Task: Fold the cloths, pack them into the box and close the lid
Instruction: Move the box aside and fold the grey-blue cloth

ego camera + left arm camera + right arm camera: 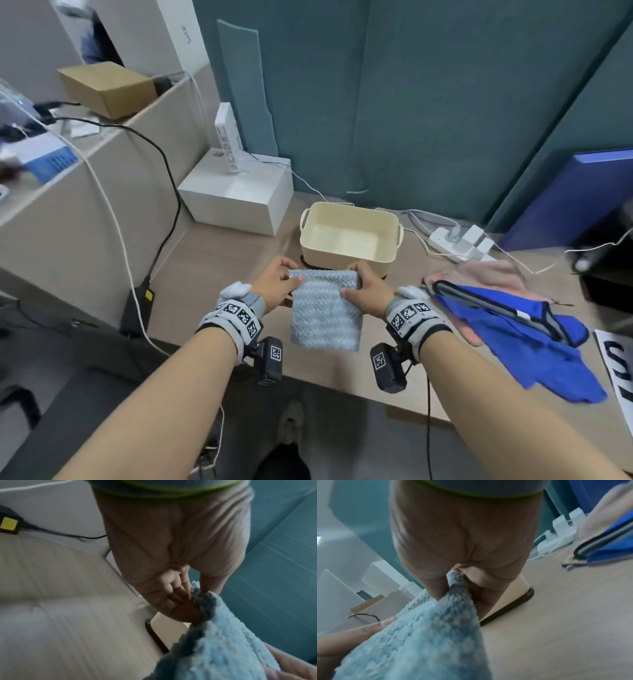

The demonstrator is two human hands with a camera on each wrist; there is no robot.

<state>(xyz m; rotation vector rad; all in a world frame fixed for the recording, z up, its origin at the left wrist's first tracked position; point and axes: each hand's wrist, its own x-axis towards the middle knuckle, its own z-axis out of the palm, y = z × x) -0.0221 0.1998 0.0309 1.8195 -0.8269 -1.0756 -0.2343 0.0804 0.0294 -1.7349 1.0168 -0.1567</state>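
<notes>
A folded light-blue fluffy cloth (325,308) hangs just in front of the cream box (349,236), which stands open on a dark lid. My left hand (279,282) pinches the cloth's upper left corner (202,601). My right hand (368,287) pinches its upper right corner (455,582). The box is empty inside. To the right, a bright-blue cloth (527,342) lies over a pink cloth (486,274), with a dark-edged grey panel (496,305) on top.
A white box (236,195) with an upright white device (227,137) stands left of the cream box. A power strip (459,241) and cables lie behind it at the right. A black adapter and cable (137,308) hang over the desk's left edge.
</notes>
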